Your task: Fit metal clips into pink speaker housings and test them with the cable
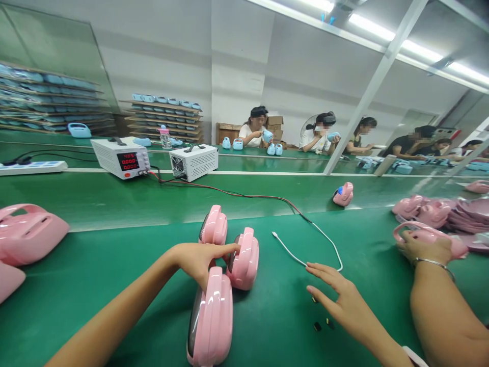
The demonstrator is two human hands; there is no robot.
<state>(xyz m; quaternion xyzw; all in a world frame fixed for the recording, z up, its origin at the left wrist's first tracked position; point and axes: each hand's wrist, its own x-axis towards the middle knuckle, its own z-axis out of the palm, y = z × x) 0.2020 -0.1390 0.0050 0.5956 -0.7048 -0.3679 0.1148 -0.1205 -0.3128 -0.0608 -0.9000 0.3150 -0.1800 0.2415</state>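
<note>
Risk, judged: three pink units stood on edge, close together; nudge from left hand [196, 260] could have toppled middle pink unit [243, 259] into near pink unit [211, 318] or far pink unit [214, 227].

White cable [305, 250] lay just beyond right fingertips; snag could have dragged its plug.

Left hand: loosely curled, fingers laid on top of middle pink unit, nothing clasped.

Right hand [338, 300]: fingers spread flat, nothing held, hovering over green belt [114, 265].

Small black parts [323, 323] noted just beneath right palm; could be swept off by wrist.

Co-worker's hand [422, 250], bracelet worn, rested on another pink unit, right of right hand.

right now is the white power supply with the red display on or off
On: the white power supply shows lit red digits on its front display, and red and black leads run from it across the green table.
</note>
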